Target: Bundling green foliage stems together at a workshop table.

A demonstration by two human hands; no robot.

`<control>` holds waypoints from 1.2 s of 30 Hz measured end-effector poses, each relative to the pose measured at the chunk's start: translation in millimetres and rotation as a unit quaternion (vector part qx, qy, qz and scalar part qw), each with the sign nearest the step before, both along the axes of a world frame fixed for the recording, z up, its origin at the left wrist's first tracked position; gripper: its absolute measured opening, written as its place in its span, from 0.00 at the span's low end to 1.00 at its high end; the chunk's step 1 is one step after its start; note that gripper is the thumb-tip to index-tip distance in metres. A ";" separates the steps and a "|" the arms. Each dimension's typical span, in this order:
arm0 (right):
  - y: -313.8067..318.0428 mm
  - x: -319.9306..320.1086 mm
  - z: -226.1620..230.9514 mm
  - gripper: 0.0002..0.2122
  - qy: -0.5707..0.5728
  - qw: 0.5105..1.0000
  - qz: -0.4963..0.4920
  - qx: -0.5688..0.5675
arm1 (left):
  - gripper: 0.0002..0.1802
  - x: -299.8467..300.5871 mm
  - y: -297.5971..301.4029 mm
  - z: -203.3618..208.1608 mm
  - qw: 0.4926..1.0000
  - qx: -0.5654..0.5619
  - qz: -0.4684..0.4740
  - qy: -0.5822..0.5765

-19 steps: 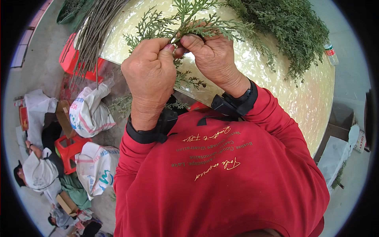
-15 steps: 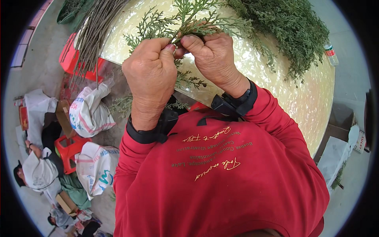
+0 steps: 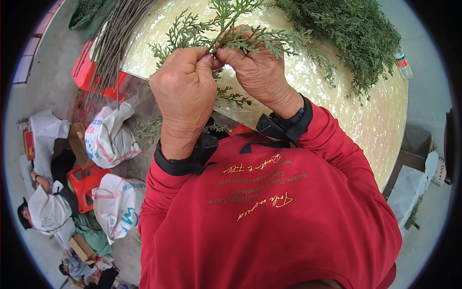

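a leafy green sprig (image 3: pixel 225 32) sits right at the fingers, its feathery sprays fanning out ahead of them and to both sides. the left hand (image 3: pixel 185 89) pinches its stem between thumb and forefinger; the right hand (image 3: pixel 262 74) also pinches in close beside it, thumb turned toward the stem, though its other fingers are partly hidden under leaves. the two thumbs nearly meet.

the sprig looks light, with a thin, woody stem that should be fairly stiff and springy; the leafy tips look soft and would likely bend or shed if squeezed. the bare stem, just where the fingers are, seems the best hold, giving firm grip without crushing leaves. it is unlikely to slip much.

beneath and beyond the fingers spreads a glossy, pale yellow surface (image 3: pixel 365 130) with a rippled sheen. ahead and to the right of the fingers lies a thick heap of greenery (image 3: pixel 346 38), with a clear bottle (image 3: pixel 404 67) just past it. ahead and to the left is a bundle of thin sticks (image 3: pixel 115 38), jutting past the edge above a red stool (image 3: pixel 83 72). farther left and nearer the body, white sacks (image 3: pixel 110 137) rest on the floor (image 3: pixel 127 250), near a seated co-worker (image 3: pixel 48 207).
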State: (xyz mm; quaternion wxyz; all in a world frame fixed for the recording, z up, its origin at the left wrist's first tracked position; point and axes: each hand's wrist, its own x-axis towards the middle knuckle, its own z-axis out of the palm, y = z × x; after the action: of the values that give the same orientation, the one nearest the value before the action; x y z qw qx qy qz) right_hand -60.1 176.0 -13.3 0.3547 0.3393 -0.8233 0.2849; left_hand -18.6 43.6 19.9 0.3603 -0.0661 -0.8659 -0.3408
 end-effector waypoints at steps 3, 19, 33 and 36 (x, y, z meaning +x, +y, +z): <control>0.3 -1.8 -3.0 0.06 0.032 0.999 0.002 0.001 | 0.02 0.0 0.5 -0.2 1.000 -0.004 0.002 -0.002; 4.3 0.3 -3.1 0.10 0.096 0.991 -0.049 0.075 | 0.02 0.2 0.7 0.1 1.000 0.002 -0.002 -0.021; 2.9 -3.9 0.6 0.12 0.105 0.994 0.010 0.029 | 0.04 1.6 -4.4 -2.2 0.994 0.083 -0.032 -0.062; 2.7 -8.0 -4.0 0.12 0.097 0.995 0.028 0.019 | 0.04 1.9 -2.8 -0.3 0.995 0.076 -0.027 -0.057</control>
State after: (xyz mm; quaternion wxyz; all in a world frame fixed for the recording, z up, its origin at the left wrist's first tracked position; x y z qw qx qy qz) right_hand -68.1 178.7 -17.4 0.4188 0.3947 -0.7803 0.2449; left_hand -16.7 40.8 19.6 0.3052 -0.0422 -0.8546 -0.4180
